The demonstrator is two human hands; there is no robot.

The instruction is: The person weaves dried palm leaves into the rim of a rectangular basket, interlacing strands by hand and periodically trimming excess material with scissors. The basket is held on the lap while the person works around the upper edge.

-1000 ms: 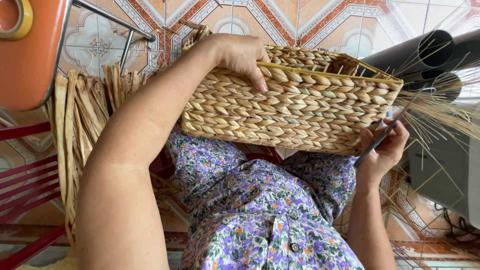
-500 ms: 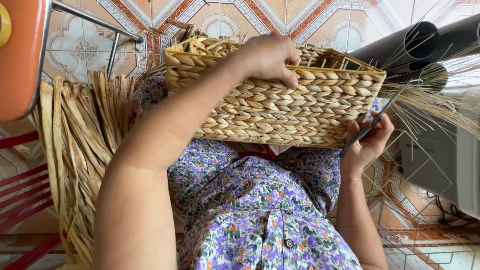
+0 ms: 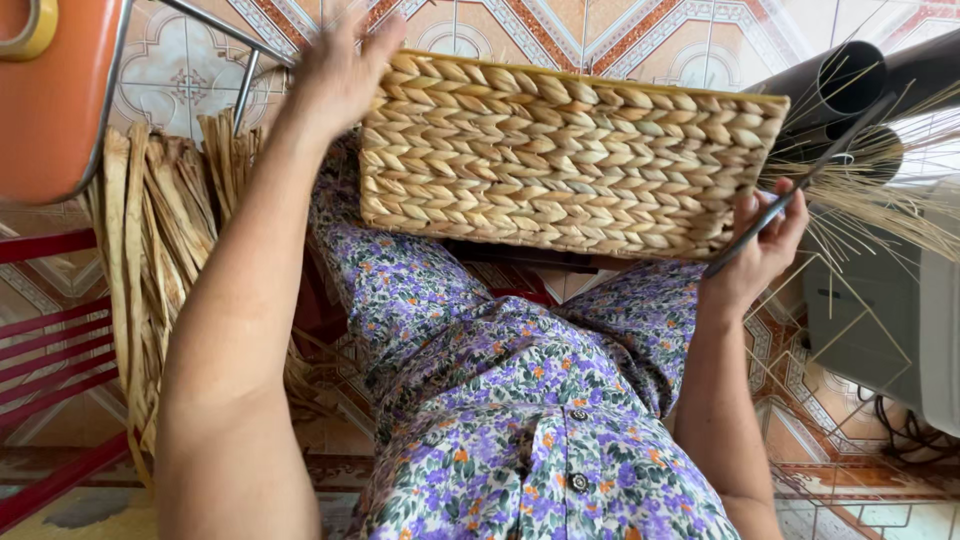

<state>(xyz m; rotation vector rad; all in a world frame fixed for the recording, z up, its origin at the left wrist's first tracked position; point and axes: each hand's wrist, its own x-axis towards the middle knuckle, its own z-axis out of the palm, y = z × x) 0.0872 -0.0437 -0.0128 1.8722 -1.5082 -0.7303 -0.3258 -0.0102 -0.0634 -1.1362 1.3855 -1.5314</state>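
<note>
The woven basket (image 3: 560,160) sits tipped on its side over the person's lap, its flat plaited wall facing up. The left hand (image 3: 340,70) is spread at the basket's upper left corner, though whether the fingers are hooked over the rim cannot be told. The right hand (image 3: 755,245) presses against the lower right corner while clenched around a thin dark tool (image 3: 800,195). The basket looks light and fairly stiff, with a rough, grippy plaited surface that should not slip; the firm rim and corners seem the best places to hold. A bundle of dried leaf strips (image 3: 150,230) lies on the tiled floor (image 3: 470,25) to the left
</note>
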